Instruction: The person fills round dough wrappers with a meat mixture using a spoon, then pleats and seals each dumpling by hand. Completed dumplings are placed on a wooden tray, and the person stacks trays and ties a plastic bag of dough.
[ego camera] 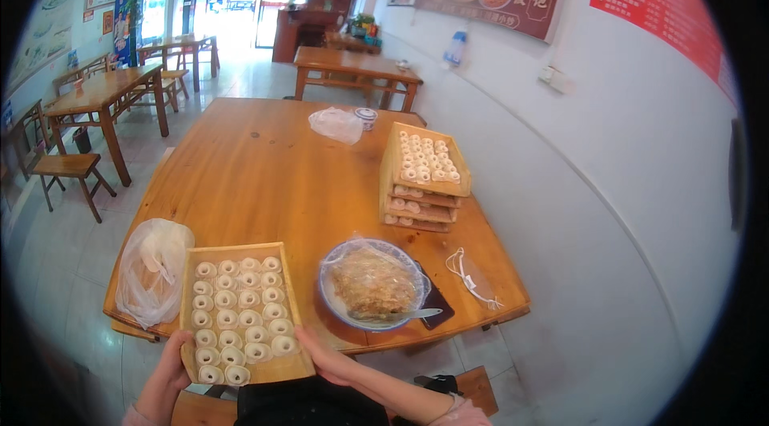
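Note:
Both hands hold a wooden tray (291,367) of folded dumplings, set in rows, at the near left of the table. My left hand (175,360) grips its lower left side, and my right hand (318,354) its lower right side. Right of the tray stands a blue-and-white bowl (329,300) of minced filling (375,285), partly covered by clear plastic film, with a spoon (420,313) resting in it. To the tray's left lies a translucent plastic bag (147,282) with pale contents. Farther back on the right is a stack of wooden trays (390,185), its top one bearing more dumplings (426,155).
A dark phone (441,306) lies partly under the bowl, with white cords (465,276) beside it. At the wooden table's (258,185) far edge are a plastic bag (337,124) and a small lidded jar (366,118). A wall runs along the right; a wooden stool (477,390) stands below.

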`<action>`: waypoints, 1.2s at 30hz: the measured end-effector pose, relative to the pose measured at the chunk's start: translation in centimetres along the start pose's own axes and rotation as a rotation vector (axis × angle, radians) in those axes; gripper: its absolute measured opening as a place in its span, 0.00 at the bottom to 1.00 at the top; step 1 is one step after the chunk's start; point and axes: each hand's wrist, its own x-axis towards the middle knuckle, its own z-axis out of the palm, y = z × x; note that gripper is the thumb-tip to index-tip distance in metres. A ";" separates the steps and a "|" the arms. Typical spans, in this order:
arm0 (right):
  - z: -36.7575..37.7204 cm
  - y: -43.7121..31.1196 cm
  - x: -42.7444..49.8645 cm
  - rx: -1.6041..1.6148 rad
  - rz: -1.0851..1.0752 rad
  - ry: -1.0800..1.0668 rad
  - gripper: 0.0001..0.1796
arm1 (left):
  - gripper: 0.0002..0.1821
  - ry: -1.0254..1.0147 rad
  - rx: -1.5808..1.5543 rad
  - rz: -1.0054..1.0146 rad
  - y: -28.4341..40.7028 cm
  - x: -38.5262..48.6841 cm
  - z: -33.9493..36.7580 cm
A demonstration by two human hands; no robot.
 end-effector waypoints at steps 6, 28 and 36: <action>0.1 0.5 0.2 -0.103 -0.036 0.119 0.39 | 0.33 0.039 0.070 0.057 -0.4 -0.5 0.7; -1.8 -22.0 -2.9 -0.122 -0.549 0.114 0.33 | 0.32 -0.233 0.270 0.370 13.7 7.8 20.9; -12.8 -34.5 -7.8 -0.227 -0.688 0.454 0.31 | 0.31 -0.506 0.280 0.271 12.1 24.2 36.7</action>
